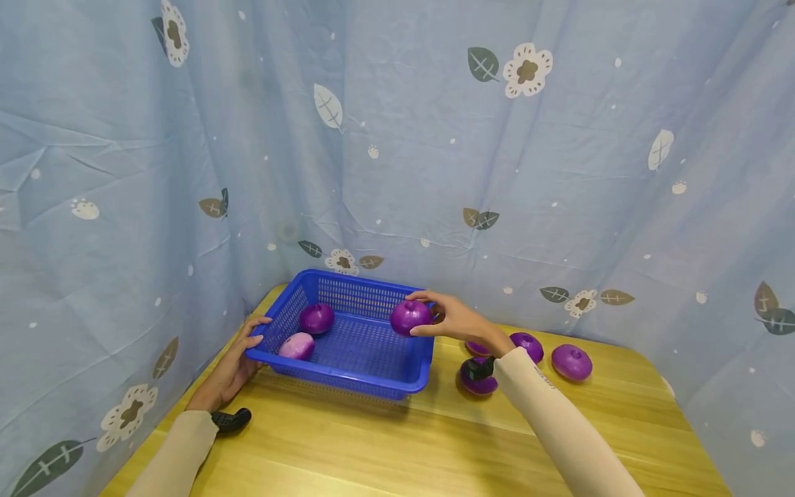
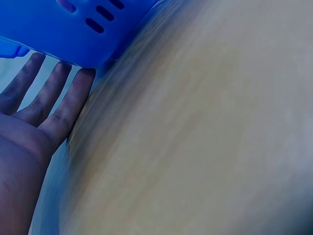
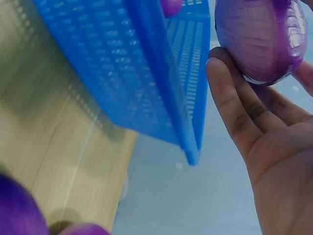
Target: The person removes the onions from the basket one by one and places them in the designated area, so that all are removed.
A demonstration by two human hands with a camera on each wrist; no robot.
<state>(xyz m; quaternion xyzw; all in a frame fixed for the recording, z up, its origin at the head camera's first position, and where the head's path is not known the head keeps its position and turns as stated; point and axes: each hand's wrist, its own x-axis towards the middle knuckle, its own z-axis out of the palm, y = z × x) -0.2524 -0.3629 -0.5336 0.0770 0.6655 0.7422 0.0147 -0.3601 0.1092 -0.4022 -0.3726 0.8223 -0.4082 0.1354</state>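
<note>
A purple onion (image 1: pixel 410 317) is held in my right hand (image 1: pixel 456 319), thumb and fingers round its sides, over the right end of a blue plastic basket (image 1: pixel 357 376). In the right wrist view, the held onion (image 3: pixel 261 39) shows a paler, streaked side above the fingers (image 3: pixel 230 93). My left hand (image 1: pixel 232 362) rests at the basket's left end, fingertips on the rim. Straight fingers (image 2: pixel 66 107) of that hand touch the basket wall (image 2: pixel 63 39) in the left wrist view. Inside the basket lie a dark purple onion (image 1: pixel 317 318) and a paler pink one (image 1: pixel 297 346).
Several more purple onions lie on the wooden table (image 1: pixel 373 455) right of the basket, among them one at the far right (image 1: pixel 571 362), one behind the right forearm (image 1: pixel 526 346), and one partly hidden by the wrist camera (image 1: pixel 478 385). A blue patterned curtain (image 1: pixel 404 172) surrounds the table.
</note>
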